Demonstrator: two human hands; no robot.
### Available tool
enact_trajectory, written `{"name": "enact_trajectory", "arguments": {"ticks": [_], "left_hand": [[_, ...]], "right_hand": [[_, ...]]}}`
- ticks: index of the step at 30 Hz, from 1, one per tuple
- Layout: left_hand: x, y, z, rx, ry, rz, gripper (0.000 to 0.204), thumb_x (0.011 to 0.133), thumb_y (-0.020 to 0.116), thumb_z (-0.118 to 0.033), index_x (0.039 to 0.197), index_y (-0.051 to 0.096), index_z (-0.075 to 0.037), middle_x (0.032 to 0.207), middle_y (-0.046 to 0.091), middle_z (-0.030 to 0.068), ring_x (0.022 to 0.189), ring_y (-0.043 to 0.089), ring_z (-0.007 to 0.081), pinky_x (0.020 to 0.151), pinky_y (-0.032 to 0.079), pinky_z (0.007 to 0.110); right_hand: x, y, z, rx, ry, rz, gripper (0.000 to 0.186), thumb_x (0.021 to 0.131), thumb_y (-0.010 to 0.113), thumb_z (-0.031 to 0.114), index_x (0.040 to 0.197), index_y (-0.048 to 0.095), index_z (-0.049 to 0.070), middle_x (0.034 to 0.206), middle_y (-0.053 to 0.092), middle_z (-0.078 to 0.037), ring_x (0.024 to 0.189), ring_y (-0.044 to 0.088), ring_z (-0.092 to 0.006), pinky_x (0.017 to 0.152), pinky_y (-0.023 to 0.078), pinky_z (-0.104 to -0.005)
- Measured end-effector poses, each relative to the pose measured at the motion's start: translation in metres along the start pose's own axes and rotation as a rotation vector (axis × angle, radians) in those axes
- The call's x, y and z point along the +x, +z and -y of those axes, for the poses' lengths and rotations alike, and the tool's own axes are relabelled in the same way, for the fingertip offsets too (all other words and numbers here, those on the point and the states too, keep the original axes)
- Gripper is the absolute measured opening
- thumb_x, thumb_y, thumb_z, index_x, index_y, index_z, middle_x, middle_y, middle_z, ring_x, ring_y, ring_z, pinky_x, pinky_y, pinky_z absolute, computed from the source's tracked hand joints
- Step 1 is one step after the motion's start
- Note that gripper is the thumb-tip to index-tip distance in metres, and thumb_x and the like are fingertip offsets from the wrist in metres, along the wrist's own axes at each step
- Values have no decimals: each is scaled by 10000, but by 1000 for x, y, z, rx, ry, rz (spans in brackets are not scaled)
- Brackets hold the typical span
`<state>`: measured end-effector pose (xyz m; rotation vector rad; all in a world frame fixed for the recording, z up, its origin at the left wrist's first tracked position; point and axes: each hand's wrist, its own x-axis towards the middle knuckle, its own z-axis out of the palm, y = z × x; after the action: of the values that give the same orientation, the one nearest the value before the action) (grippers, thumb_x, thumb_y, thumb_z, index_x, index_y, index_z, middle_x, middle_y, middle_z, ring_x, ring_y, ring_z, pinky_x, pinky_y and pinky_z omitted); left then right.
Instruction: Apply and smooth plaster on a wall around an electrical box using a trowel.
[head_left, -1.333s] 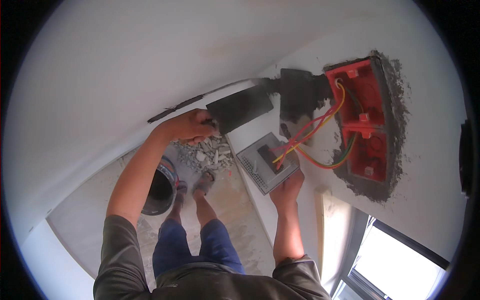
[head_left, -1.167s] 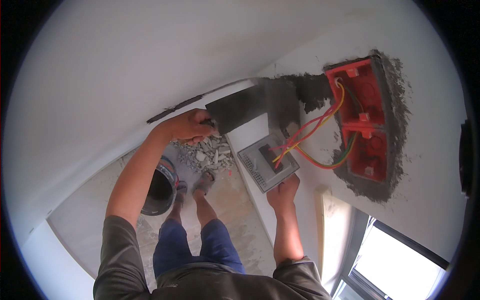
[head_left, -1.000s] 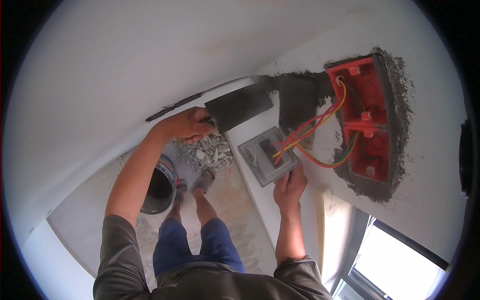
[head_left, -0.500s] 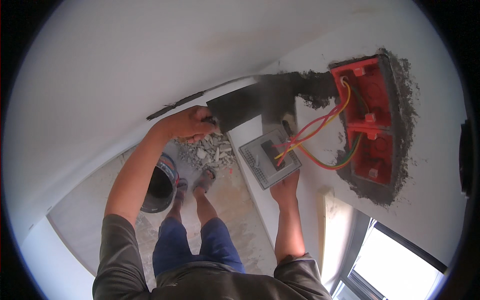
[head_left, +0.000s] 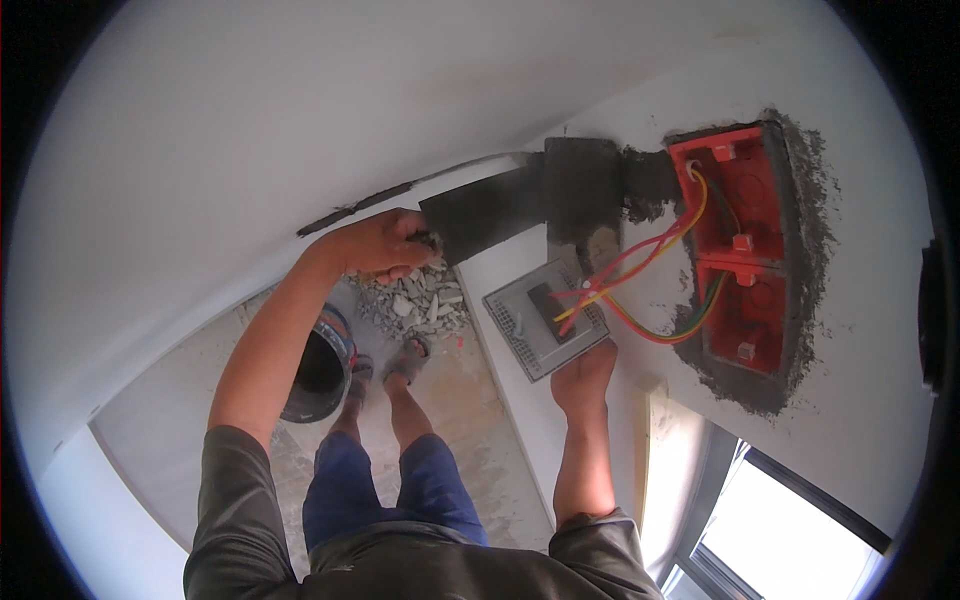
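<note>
My left hand (head_left: 385,245) is closed on the left end of a dark, flat rectangular board (head_left: 485,212), held out near the wall. My right hand (head_left: 585,378) reaches up from below, its fingers mostly hidden behind a square grey plate with a mesh-like border (head_left: 515,325). Beyond that plate, in line with my right arm, a wide flat trowel (head_left: 583,185) coated in dark mortar overlaps the board's right end. The trowel's handle is out of sight. Red, yellow and green wires (head_left: 650,250) run from a red double wall box (head_left: 735,190) to in front of the plate.
Dark mortar (head_left: 812,260) surrounds the red box on the white wall. A narrow dark groove (head_left: 355,207) runs along the wall at left. Below are a heap of rubble (head_left: 425,300), a black bucket (head_left: 315,375) and my feet. A window (head_left: 790,520) is at lower right.
My right hand has shifted slightly right, and the trowel has slid right toward the red box. My left hand and the board are almost where they were.
</note>
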<state>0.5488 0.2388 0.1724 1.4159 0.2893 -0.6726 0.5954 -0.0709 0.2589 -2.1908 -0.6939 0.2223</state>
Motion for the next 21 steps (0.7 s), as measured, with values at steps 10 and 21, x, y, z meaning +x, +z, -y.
{"name": "enact_trajectory", "arguments": {"ticks": [10, 21], "left_hand": [[-2, -2, -8, 32, 27, 11, 216, 892, 623, -257, 938, 604, -46, 590, 504, -1, 468, 479, 84, 430, 388, 258], [0, -4, -4, -1, 26, 41, 221, 902, 607, -268, 973, 609, -59, 593, 497, -9, 483, 475, 75, 432, 384, 252]], "right_hand": [[0, 12, -4, 153, 160, 38, 248, 798, 572, -2, 1028, 666, -1, 974, 700, -186, 956, 675, -369, 801, 524, -366], [-4, 13, -2, 260, 264, 102, 285, 798, 567, 19, 1069, 652, -7, 1017, 694, -196, 975, 665, -370, 827, 514, -379]]}}
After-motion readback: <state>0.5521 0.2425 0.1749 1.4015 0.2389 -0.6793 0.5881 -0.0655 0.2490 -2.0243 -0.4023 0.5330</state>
